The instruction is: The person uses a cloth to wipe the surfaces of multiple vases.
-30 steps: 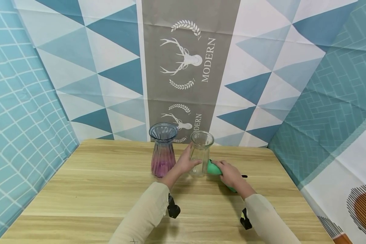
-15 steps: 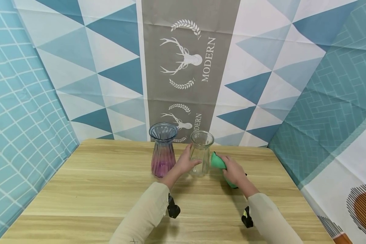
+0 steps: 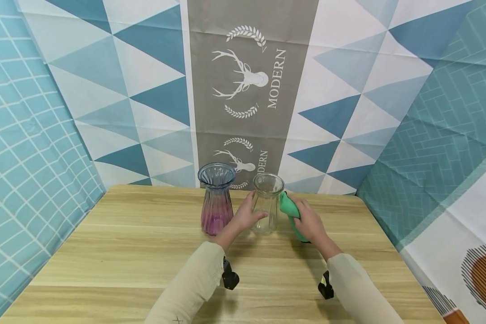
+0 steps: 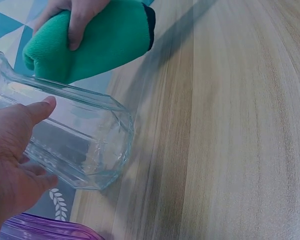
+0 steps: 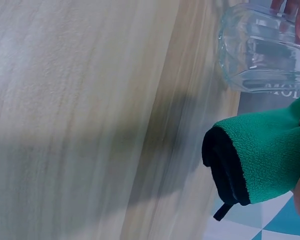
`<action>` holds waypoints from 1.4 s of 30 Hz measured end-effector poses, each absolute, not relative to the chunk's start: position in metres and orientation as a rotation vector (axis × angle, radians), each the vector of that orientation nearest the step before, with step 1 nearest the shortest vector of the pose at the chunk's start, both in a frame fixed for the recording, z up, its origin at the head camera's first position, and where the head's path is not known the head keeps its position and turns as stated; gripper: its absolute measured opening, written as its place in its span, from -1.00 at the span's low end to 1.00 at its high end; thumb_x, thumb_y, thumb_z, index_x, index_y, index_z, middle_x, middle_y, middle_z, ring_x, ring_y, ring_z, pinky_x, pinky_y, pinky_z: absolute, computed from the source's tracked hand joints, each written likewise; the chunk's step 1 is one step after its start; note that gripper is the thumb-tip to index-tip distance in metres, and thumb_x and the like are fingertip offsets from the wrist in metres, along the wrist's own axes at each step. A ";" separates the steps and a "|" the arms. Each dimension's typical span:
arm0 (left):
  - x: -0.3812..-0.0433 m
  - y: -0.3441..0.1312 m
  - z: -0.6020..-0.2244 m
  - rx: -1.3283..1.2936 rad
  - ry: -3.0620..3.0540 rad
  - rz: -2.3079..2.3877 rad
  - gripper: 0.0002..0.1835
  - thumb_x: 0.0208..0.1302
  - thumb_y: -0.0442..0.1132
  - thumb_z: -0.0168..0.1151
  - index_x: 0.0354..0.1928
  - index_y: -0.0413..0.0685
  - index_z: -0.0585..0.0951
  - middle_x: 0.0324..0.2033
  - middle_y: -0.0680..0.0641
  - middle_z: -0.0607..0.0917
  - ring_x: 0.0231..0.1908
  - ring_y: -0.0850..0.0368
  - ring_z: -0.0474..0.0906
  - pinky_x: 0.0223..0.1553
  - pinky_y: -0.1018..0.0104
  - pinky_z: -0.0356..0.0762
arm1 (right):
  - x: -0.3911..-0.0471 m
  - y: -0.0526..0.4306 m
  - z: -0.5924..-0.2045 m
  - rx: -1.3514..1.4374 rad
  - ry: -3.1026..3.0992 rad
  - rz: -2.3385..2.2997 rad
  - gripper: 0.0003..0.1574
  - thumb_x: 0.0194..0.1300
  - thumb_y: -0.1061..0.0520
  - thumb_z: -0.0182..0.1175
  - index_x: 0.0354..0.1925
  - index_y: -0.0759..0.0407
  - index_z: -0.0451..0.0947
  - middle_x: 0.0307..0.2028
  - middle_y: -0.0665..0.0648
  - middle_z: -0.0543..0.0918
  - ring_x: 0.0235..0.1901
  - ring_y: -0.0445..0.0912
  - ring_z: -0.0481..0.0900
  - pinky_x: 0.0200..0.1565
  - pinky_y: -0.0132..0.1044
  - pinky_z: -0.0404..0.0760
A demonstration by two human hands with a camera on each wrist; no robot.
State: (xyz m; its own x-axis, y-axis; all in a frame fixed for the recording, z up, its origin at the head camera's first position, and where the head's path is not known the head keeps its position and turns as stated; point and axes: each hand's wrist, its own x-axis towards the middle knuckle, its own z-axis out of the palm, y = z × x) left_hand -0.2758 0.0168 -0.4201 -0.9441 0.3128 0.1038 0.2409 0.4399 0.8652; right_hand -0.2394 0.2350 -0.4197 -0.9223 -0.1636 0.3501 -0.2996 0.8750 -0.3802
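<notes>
A clear glass vase (image 3: pixel 272 209) with a flared rim stands upright near the back of the table. My left hand (image 3: pixel 246 218) grips it from its left side, thumb across the near face, as the left wrist view shows through the glass (image 4: pixel 85 145). On the vase's other side, my right hand (image 3: pixel 311 223) holds a folded green cloth (image 3: pixel 290 208) with black edging. The cloth's upper end is right at the vase wall below the rim, and its lower end (image 5: pixel 265 160) hangs down close over the table.
A ribbed glass vase (image 3: pixel 216 202), blue at the top and purple-pink below, stands just left of my left hand. The wood-grain table (image 3: pixel 117 252) ends at a patterned wall covering (image 3: pixel 158 103) behind both vases.
My right hand has lifted the cloth up along the clear vase's right side, from low near the table to just under the rim. The left hand and both vases have stayed in place.
</notes>
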 end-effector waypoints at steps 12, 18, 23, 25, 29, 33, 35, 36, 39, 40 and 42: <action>-0.277 0.016 -0.421 0.532 2.628 1.543 -0.08 0.16 -0.13 0.31 0.43 -0.19 -0.01 0.39 -0.30 0.12 0.38 -0.23 0.08 0.36 -0.10 0.15 | -0.242 0.230 -0.420 0.368 -2.722 0.655 -0.21 0.19 0.33 0.09 0.36 -0.01 0.20 0.16 0.30 0.42 0.06 0.23 0.48 -0.10 0.20 0.54; -0.277 0.016 -0.420 0.532 2.617 1.545 -0.07 0.16 -0.11 0.30 0.44 -0.16 -0.02 0.40 -0.29 0.10 0.38 -0.24 0.07 0.36 -0.11 0.14 | -0.242 0.231 -0.424 0.371 -2.768 0.624 -0.22 0.19 0.32 0.11 0.36 0.02 0.20 0.17 0.30 0.41 0.07 0.24 0.48 -0.09 0.20 0.54; -0.277 0.016 -0.420 0.533 2.621 1.524 -0.07 0.18 -0.11 0.29 0.44 -0.14 -0.04 0.40 -0.29 0.09 0.38 -0.24 0.06 0.37 -0.10 0.13 | -0.240 0.232 -0.427 0.388 -2.809 0.571 -0.21 0.18 0.31 0.16 0.35 0.02 0.22 0.18 0.30 0.41 0.07 0.25 0.48 -0.05 0.20 0.53; -0.277 0.016 -0.420 0.535 2.622 1.514 -0.07 0.18 -0.12 0.28 0.44 -0.16 -0.05 0.40 -0.30 0.09 0.38 -0.24 0.06 0.37 -0.10 0.13 | -0.239 0.233 -0.428 0.401 -2.820 0.541 -0.21 0.18 0.31 0.18 0.34 0.02 0.23 0.18 0.31 0.41 0.07 0.26 0.48 -0.05 0.21 0.53; -0.276 0.015 -0.419 0.535 2.616 1.508 -0.07 0.19 -0.14 0.27 0.44 -0.19 -0.06 0.40 -0.31 0.07 0.38 -0.26 0.05 0.37 -0.12 0.12 | -0.238 0.234 -0.430 0.426 -2.848 0.494 -0.22 0.18 0.30 0.20 0.34 0.01 0.24 0.15 0.31 0.44 0.05 0.26 0.49 -0.07 0.21 0.54; -0.275 0.015 -0.418 0.546 2.619 1.507 -0.08 0.19 -0.15 0.27 0.44 -0.20 -0.05 0.40 -0.33 0.07 0.38 -0.26 0.05 0.37 -0.12 0.11 | -0.239 0.234 -0.432 0.439 -2.897 0.433 -0.20 0.18 0.27 0.22 0.35 -0.02 0.22 0.11 0.32 0.47 0.03 0.24 0.51 -0.08 0.18 0.55; -0.275 0.014 -0.418 0.561 2.621 1.513 -0.09 0.19 -0.17 0.27 0.43 -0.22 -0.05 0.39 -0.34 0.08 0.38 -0.27 0.05 0.37 -0.12 0.10 | -0.239 0.234 -0.434 0.439 -2.924 0.407 -0.19 0.18 0.28 0.22 0.36 -0.01 0.21 0.11 0.32 0.47 0.03 0.23 0.51 -0.08 0.17 0.56; -0.275 0.014 -0.418 0.568 2.624 1.514 -0.09 0.19 -0.17 0.28 0.43 -0.23 -0.04 0.39 -0.35 0.09 0.38 -0.27 0.04 0.38 -0.12 0.09 | -0.239 0.234 -0.435 0.436 -2.936 0.395 -0.19 0.17 0.28 0.23 0.35 -0.01 0.21 0.12 0.32 0.46 0.03 0.23 0.51 -0.07 0.16 0.56; -0.275 0.014 -0.419 0.588 2.635 1.510 -0.08 0.18 -0.17 0.29 0.42 -0.27 -0.04 0.38 -0.36 0.10 0.38 -0.27 0.05 0.38 -0.11 0.08 | -0.238 0.234 -0.437 0.423 -2.976 0.364 -0.19 0.17 0.28 0.23 0.35 -0.01 0.22 0.13 0.32 0.45 0.04 0.23 0.51 -0.06 0.16 0.56; -0.275 0.014 -0.419 0.591 2.639 1.507 -0.08 0.17 -0.17 0.29 0.42 -0.28 -0.04 0.38 -0.36 0.10 0.38 -0.26 0.04 0.38 -0.11 0.08 | -0.238 0.234 -0.437 0.420 -2.987 0.356 -0.20 0.17 0.28 0.23 0.35 0.00 0.23 0.14 0.32 0.45 0.04 0.23 0.51 -0.06 0.16 0.56; -0.275 0.014 -0.420 0.603 2.645 1.503 -0.08 0.17 -0.17 0.29 0.42 -0.29 -0.04 0.38 -0.36 0.11 0.38 -0.27 0.05 0.38 -0.11 0.09 | -0.237 0.233 -0.438 0.417 -3.009 0.334 -0.21 0.18 0.28 0.22 0.34 0.01 0.24 0.14 0.31 0.45 0.04 0.23 0.51 -0.06 0.16 0.56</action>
